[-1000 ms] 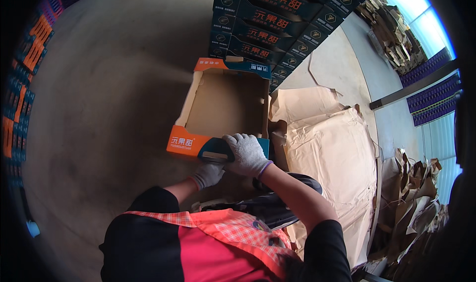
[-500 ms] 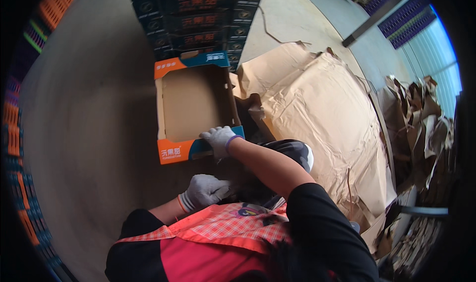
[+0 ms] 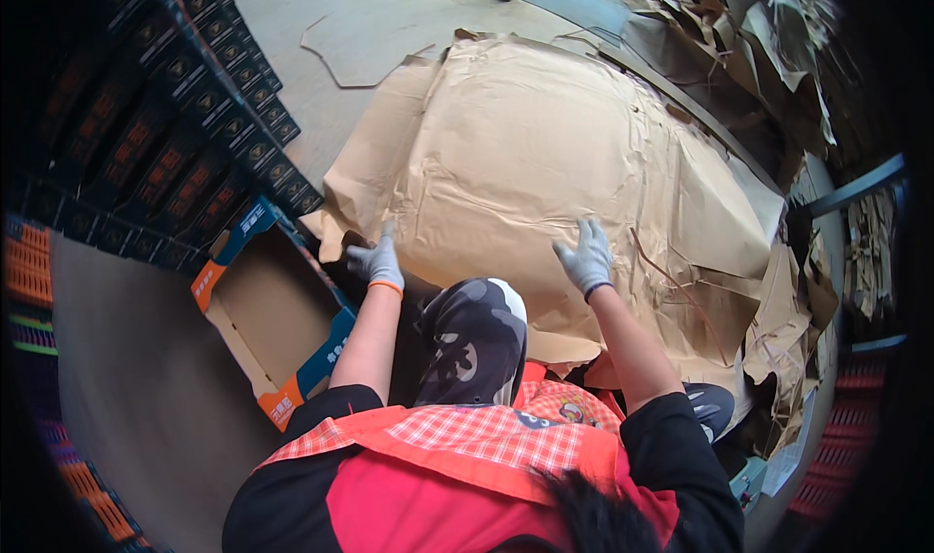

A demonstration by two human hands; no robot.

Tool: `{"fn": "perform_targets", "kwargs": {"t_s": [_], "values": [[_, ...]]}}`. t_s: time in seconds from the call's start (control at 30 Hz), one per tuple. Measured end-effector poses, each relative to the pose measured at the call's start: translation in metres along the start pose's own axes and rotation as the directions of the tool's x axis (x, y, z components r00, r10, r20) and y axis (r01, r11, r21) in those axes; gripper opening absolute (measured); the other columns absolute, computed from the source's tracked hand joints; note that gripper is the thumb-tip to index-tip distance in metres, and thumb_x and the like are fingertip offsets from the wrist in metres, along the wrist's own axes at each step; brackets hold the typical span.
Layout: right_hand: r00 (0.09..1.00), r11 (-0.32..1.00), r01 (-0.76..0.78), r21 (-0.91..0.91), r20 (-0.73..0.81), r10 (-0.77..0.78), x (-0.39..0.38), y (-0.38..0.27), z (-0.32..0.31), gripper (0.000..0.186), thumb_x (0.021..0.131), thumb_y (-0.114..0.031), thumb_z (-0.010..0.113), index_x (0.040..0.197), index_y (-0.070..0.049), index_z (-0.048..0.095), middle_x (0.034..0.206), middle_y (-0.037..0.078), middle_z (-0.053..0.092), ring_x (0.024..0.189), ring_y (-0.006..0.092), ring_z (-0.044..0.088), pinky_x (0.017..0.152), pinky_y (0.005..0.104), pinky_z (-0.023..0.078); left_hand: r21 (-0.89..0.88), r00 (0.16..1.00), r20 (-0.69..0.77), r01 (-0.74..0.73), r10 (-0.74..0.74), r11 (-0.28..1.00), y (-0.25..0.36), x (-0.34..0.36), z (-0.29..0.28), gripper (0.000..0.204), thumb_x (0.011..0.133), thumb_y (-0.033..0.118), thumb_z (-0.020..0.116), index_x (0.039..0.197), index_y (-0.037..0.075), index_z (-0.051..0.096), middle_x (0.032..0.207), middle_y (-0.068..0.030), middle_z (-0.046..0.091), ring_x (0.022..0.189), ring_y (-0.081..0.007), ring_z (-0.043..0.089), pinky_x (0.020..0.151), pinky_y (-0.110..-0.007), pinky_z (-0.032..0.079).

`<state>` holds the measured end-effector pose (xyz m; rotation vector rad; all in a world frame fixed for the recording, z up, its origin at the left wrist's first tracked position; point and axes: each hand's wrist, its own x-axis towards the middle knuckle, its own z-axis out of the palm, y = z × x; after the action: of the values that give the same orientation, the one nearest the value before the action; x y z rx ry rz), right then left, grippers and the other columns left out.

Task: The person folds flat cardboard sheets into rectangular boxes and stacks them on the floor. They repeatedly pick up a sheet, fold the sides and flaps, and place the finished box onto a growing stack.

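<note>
A large brown paper sheet (image 3: pixel 525 154), creased and bulging over something hidden, spreads out in front of me. My left hand (image 3: pixel 377 259), in a grey glove with an orange cuff, is at the sheet's near left side, fingers apart and holding nothing. In a similar glove with a purple cuff, my right hand (image 3: pixel 586 254) is over the near part of the sheet with its fingers stretched out. Whether either hand touches the paper I cannot tell. An empty open cardboard tray (image 3: pixel 270 310), orange and teal, sits to the left of my left forearm.
Stacked dark printed cartons (image 3: pixel 185 135) rise behind the tray at the left. Torn brown paper and cardboard (image 3: pixel 739 57) lie heaped at the far right. A grey metal bar (image 3: pixel 856 185) juts in at the right. Red crates (image 3: pixel 856 407) stand at the right rim.
My right hand has let go of the tray's near edge and moved over the brown paper. My left hand has opened and reached forward. The view has turned to the right.
</note>
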<state>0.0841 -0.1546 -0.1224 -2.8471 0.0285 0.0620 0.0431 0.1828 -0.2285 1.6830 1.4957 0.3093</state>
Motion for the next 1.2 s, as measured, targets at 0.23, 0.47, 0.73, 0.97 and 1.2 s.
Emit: {"fn": "perform_targets", "kwargs": {"t_s": [0.23, 0.47, 0.73, 0.97, 1.2], "values": [[0.997, 0.993, -0.069, -0.100, 0.018, 0.071, -0.034, 0.083, 0.072, 0.076, 0.080, -0.051, 0.062, 0.141, -0.013, 0.038, 0.149, 0.014, 0.031, 0.139, 0.0307, 0.025, 0.110, 0.0475, 0.022, -0.525, 0.872, 0.473, 0.393, -0.125, 0.755, -0.062, 0.094, 0.038, 0.041, 0.079, 0.021, 0.071, 0.115, 0.004, 0.061, 0.115, -0.0117, 0.061, 0.100, -0.0225, 0.059, 0.085, -0.038, 0.049], [0.989, 0.858, -0.089, 0.505, 0.146, 0.017, 0.010, 0.039, -0.020, 0.076, 0.078, -0.049, 0.068, 0.131, 0.002, 0.047, 0.129, 0.024, 0.053, 0.120, 0.0369, 0.049, 0.101, 0.0381, 0.039, -0.545, 0.951, -0.238, -0.297, 0.195, 0.784, 0.053, 0.018, 0.000, 0.028, 0.083, 0.023, 0.067, 0.094, -0.002, 0.066, 0.083, -0.0115, 0.069, 0.070, -0.0224, 0.065, 0.066, -0.034, 0.052], [0.765, 0.669, 0.634, 0.389, -0.184, -0.618, 0.057, -0.105, -0.126, 0.113, 0.061, -0.028, 0.087, 0.148, -0.005, 0.018, 0.144, 0.022, 0.036, 0.134, 0.0304, 0.036, 0.106, 0.0371, 0.035, -0.792, 0.445, 0.157, -0.477, 0.882, 0.382, 0.211, -0.146, -0.022, 0.030, 0.080, 0.026, 0.067, 0.096, 0.001, 0.061, 0.089, -0.0143, 0.064, 0.081, -0.0227, 0.063, 0.073, -0.032, 0.049], [0.755, 0.590, 0.656, 0.470, -0.431, -0.494, 0.070, -0.068, -0.148, 0.035, 0.082, -0.017, 0.064, 0.117, -0.009, 0.061, 0.093, 0.016, 0.069, 0.090, 0.0264, 0.067, 0.077, 0.0335, 0.050, -0.753, 0.029, 0.093, -0.652, 0.995, 0.089, 0.265, -0.233, -0.056, 0.037, 0.067, 0.017, 0.072, 0.102, 0.007, 0.067, 0.093, -0.0178, 0.067, 0.086, -0.0353, 0.064, 0.077, -0.038, 0.053], [0.716, 0.624, 0.697, 0.353, -0.389, -0.580, 0.076, 0.024, -0.172, 0.023, 0.084, -0.013, 0.060, 0.103, -0.002, 0.064, 0.106, 0.014, 0.064, 0.101, 0.0234, 0.061, 0.085, 0.0336, 0.048, -0.881, -0.500, 0.269, -0.473, 0.823, 0.001, 0.294, -0.259, -0.085, 0.068, 0.071, 0.034, 0.080, 0.125, 0.001, 0.056, 0.119, -0.0189, 0.061, 0.112, -0.0283, 0.058, 0.097, -0.034, 0.044]]}}
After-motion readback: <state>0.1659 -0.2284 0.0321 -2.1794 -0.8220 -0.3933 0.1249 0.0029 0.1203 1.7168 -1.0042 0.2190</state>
